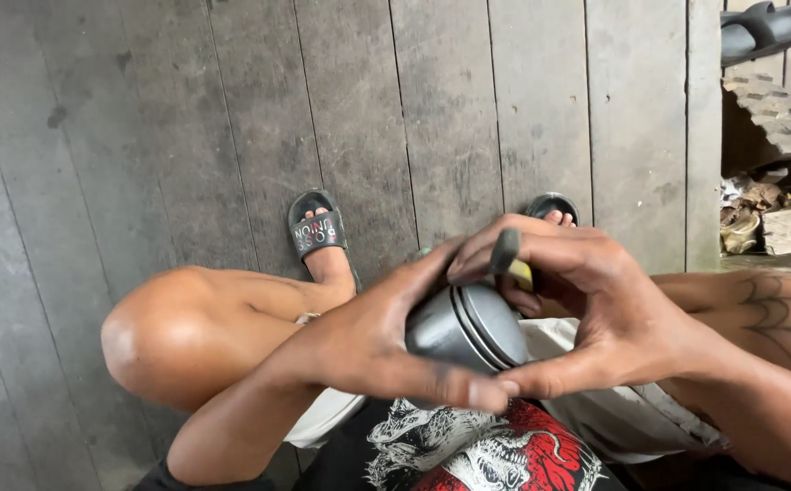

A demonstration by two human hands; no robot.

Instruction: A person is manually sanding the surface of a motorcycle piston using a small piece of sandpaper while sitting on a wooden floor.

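A grey metal piston point(463, 329) with grooved rings near its crown sits between both hands over my lap. My left hand point(368, 341) wraps it from the left, thumb and fingers around its body. My right hand point(595, 309) cups the crown from the right, its fingers curled over the top. In those fingers is a small dark tool with a yellow part point(509, 259), pressed against the piston's upper edge. My fingertips meet under the piston.
I sit over a grey wooden plank floor point(186, 136), my bare knee point(172, 332) at the left. Black slide sandals point(315, 229) are on my feet. Another sandal point(764, 27), wood scraps and debris point(777, 182) lie at the right edge.
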